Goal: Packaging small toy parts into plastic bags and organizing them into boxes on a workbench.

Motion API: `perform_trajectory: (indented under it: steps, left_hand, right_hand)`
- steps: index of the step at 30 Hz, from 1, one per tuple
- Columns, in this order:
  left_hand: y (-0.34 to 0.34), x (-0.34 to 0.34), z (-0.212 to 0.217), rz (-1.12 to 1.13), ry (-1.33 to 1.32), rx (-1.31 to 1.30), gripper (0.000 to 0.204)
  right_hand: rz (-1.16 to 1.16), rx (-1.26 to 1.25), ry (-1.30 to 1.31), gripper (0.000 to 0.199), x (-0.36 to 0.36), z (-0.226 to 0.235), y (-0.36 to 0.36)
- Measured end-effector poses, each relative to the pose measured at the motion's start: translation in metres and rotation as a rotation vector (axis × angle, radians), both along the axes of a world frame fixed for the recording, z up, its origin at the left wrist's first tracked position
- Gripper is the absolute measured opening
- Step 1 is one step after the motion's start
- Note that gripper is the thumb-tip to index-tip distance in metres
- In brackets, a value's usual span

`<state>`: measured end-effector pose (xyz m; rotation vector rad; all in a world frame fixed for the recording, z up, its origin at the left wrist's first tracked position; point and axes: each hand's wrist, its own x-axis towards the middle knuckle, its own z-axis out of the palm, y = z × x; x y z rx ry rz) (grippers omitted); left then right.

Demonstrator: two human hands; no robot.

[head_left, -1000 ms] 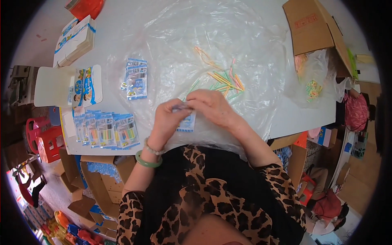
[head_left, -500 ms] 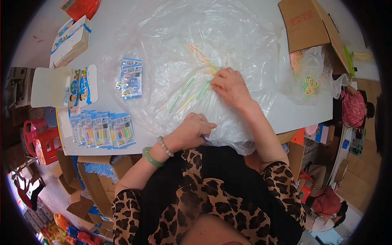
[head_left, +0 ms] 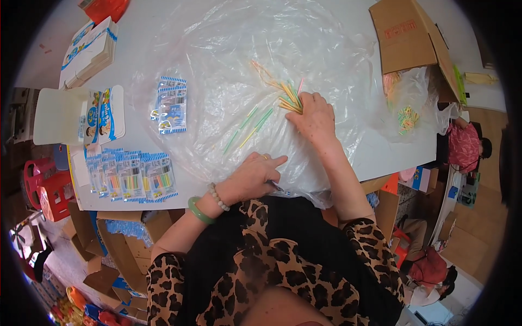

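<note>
A bundle of thin yellow, pink and green sticks (head_left: 290, 99) lies on a wide clear plastic sheet (head_left: 228, 60) spread over the table. My right hand (head_left: 315, 117) is closed at the near right end of the bundle, its fingers curled round the sticks. Several loose green and yellow sticks (head_left: 256, 128) rest to the left of it. By the table's near edge, my left hand (head_left: 253, 176) has its index finger stretched out, while the other fingers hold a small blue and white packet (head_left: 280, 189), mostly hidden by the hand and the plastic.
Filled sachets (head_left: 130, 175) lie overlapped at the near left; more sachets (head_left: 172, 106) lie above them. An open white box (head_left: 60, 117) and stacked flat cartons (head_left: 92, 51) occupy the left side. At right, a cardboard box (head_left: 405, 35) stands by a bag of sticks (head_left: 408, 118). Co-workers sit beyond.
My right hand has shifted slightly right and its fingers have rotated round the bundle, which now shows more fully, its sticks gathered together. My left hand stays by the near edge with the packet.
</note>
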<state>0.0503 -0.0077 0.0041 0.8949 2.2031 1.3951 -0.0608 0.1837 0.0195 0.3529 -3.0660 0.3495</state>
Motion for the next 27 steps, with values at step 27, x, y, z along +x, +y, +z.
perform_trajectory:
  steps: [27]
  left_hand:
    - [0.000,-0.001,0.001,-0.055,0.008,-0.037,0.012]
  right_hand:
    - [-0.126,-0.468,-0.398,0.011,-0.061,0.018,0.026]
